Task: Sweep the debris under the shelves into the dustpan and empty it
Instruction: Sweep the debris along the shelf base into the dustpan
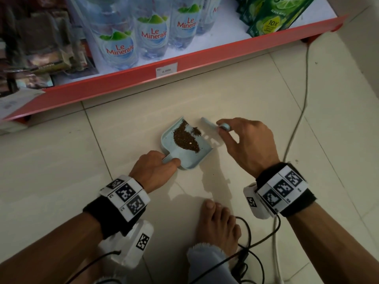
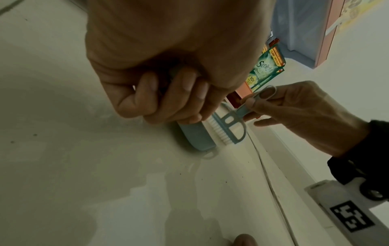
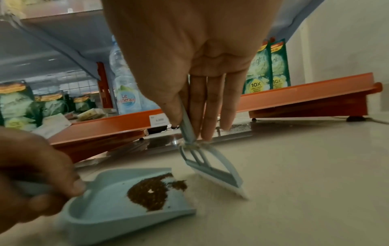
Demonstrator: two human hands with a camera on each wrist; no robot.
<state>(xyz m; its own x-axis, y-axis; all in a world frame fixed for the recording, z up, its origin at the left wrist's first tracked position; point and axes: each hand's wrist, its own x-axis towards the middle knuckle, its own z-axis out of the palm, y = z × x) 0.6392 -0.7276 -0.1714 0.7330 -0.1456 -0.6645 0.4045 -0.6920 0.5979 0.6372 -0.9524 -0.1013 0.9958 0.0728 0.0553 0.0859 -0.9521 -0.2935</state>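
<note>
Brown debris [image 1: 185, 139] sits in dustpan [image 1: 170, 140] mid-frame, my L hand [image 1: 153, 171] gripping its handle, R hand [image 1: 250, 144] pinching brush [image 3: 212, 171] w/ bristles on floor.

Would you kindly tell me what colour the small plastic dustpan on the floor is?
The small plastic dustpan is pale blue, clearest in the right wrist view.

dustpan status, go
Left hand grips dustpan handle. Right hand pinches brush. Debris in pan. Nothing blocking.
</note>
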